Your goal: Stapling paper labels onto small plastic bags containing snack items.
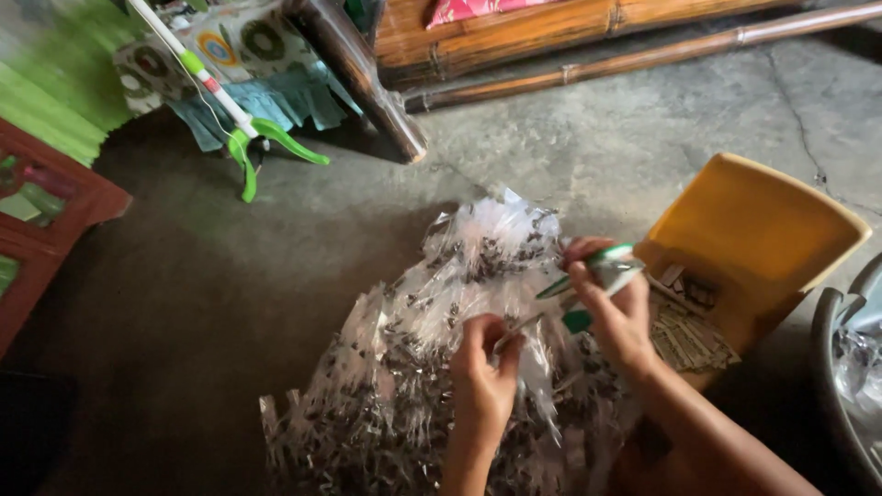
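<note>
A big pile of clear plastic packets [432,367] with dark specks lies on the concrete floor in front of me. My left hand [484,367] pinches a thin strip or small packet at the top of the pile, fingers closed on it. My right hand [614,308] grips a small green-and-white stapler-like tool [597,271], held just above and right of the left hand's fingertips. The two hands are close together over the pile's right side.
A yellow plastic tray [763,230] with small brown sticks lies tilted to the right. A dark basin rim [827,358] shows at the far right. A bamboo bench [514,46], a green-and-white mop [239,119] and a red cabinet [46,220] stand behind.
</note>
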